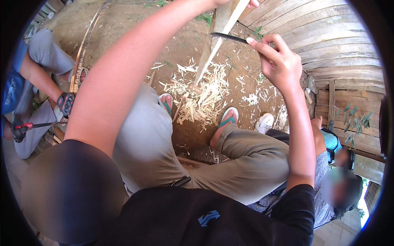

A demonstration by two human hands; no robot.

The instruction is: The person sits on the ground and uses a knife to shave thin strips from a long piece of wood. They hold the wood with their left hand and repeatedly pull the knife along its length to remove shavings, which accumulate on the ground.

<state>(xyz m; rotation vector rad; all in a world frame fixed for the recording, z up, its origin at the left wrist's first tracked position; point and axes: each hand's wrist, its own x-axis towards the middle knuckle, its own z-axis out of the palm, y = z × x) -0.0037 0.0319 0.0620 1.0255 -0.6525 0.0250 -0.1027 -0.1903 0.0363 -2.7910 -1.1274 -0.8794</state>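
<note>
The right hand (279, 57) is closed around the handle of a dark knife (229, 37), forefinger stretched along its back, the blade pointing toward the person's left and touching a pale wooden stick (213, 45). The stick runs slantwise from the top edge, just left of that hand, down to the ground between the person's feet. The left hand (253, 3) is almost wholly cut off by the top edge; only a fingertip shows against the stick's upper end, so its grip cannot be told. Below both hands, a heap of pale shavings (203, 96) lies round the stick's foot, between two green sandals (227, 119). Far left of the hands, another person's gloved hand (65, 103) holds a long curved strip (84, 49). To the right stands a plank wall (336, 45).
</note>
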